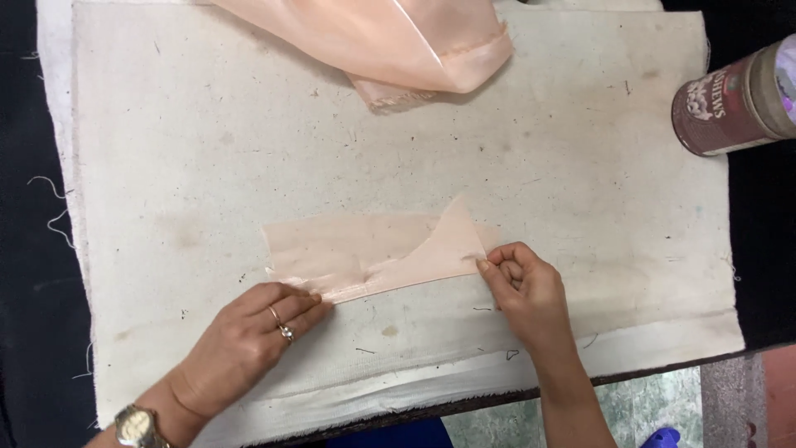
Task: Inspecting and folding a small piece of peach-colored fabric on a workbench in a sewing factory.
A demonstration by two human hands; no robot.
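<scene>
A thin strip of peach satin fabric [365, 249] lies flat on a stained off-white padded cloth [207, 124], with one pointed flap folded up near its right end. My left hand [249, 336], wearing a ring and a wristwatch, presses its fingertips on the strip's lower left edge. My right hand [526, 290] pinches the strip's right end between thumb and forefinger.
A larger bundle of the same peach fabric [390, 41] lies at the top of the cloth. A brown cylindrical can [734, 104] lies on its side at the right edge. Dark surface surrounds the cloth; the near edge drops to a green tiled floor [655, 402].
</scene>
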